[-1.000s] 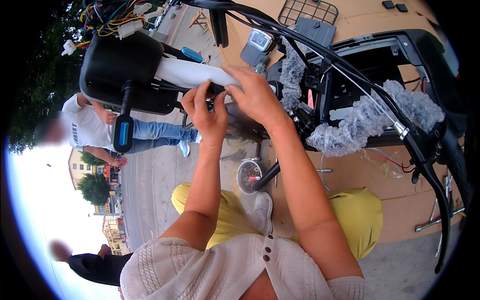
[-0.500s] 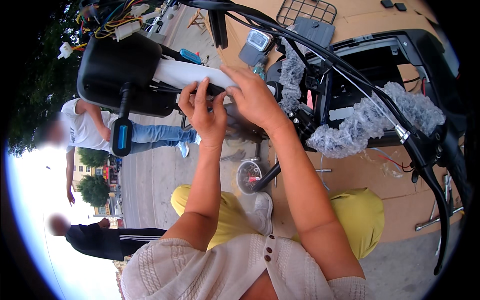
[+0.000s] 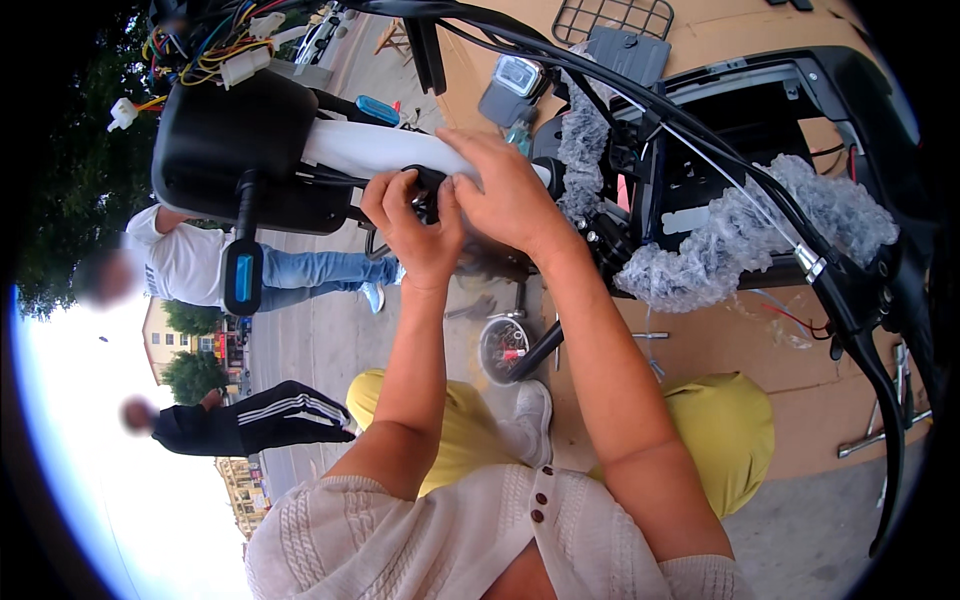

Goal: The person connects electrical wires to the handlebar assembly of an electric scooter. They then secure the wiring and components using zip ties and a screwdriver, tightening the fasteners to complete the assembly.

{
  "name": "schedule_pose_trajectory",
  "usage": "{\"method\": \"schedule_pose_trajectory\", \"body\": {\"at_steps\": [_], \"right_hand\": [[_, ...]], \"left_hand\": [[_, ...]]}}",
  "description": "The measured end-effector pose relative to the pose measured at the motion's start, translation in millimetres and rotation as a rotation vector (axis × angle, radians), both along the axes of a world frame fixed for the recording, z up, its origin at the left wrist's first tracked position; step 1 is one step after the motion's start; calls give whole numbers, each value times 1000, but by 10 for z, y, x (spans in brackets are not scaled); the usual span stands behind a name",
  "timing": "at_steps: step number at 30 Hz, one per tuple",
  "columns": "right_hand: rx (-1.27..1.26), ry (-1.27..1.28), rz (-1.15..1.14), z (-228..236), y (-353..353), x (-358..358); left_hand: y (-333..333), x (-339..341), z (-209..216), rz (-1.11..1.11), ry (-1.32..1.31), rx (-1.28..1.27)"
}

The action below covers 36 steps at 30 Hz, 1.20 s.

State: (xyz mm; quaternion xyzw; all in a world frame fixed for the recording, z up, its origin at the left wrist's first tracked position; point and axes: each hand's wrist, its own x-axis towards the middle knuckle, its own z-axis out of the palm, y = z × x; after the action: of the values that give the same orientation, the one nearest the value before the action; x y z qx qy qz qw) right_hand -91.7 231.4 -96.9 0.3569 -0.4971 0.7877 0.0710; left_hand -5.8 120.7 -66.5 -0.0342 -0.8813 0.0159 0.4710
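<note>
Roadside paving [image 3: 300, 345] at left, cardboard [image 3: 830, 385] at right, tight room between

Paving runs down the left; cardboard covers the right, its near edge ending beside a knee in yellow trousers [image 3: 725, 440]. Across the upper middle spans a white panel [image 3: 375, 147], its left end against a black housing [image 3: 225, 135], its right end passing under the right hand [image 3: 505, 190]. That hand wraps over it, fingers along the upper edge, thumb at the lower one. Just below this edge, the left hand [image 3: 412, 228] has curled fingers, tips at a small dark part [image 3: 428, 182]; whether they pinch it, I cannot tell. The two hands almost meet, leaving little room there; lower down, the forearms spread around a wider gap, where a bucket [image 3: 484, 365] stands. A stalk with a blue insert [image 3: 245, 275] hangs from the housing, well apart from the left hand. Rightward, room narrows: crinkled clear wrap [image 3: 680, 270] lies near the right forearm, black cables [image 3: 515, 32] cross above, and a brake lever [image 3: 893, 430] curves down at the far side.
</note>
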Motion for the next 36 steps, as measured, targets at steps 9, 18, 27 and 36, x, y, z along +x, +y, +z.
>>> {"method": "schedule_pose_trajectory", "body": {"at_steps": [9,18,27,36], "right_hand": [[-10,86,-65,-38,-20,21],[-45,168,-192,-84,-90,53],[-33,120,-248,-63,-97,95],[-40,102,-238,-75,-103,111]], "left_hand": [[35,89,245,-60,-129,-4],[203,122,369,8,-245,253],[228,43,340,52,-203,225],[225,86,224,-45,-87,257]]}}
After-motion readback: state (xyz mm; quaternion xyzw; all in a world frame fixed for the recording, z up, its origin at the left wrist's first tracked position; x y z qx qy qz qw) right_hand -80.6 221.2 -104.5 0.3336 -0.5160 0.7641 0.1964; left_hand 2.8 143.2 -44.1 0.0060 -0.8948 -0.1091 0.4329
